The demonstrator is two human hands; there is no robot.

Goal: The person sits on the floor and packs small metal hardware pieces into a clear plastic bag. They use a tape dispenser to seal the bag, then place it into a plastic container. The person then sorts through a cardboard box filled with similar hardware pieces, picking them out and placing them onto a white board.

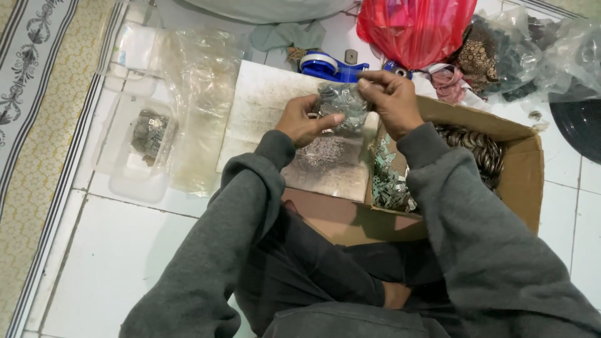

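A white tiled floor [119,263] carries everything, with a patterned mat [37,125] along its left edge. On the tiles lie a clear plastic tub [134,178], crumpled clear plastic sheeting [200,87], a stained white board [263,100] and an open cardboard box [526,181]. Farther back sit a blue tape dispenser [328,66] and a red plastic bag [413,28].

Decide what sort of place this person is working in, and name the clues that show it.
Probably a home floor used for piecework packing: the person sits on white floor tiles beside a patterned mat, both hands on a small clear bag of metal parts, with a cardboard box of parts alongside.
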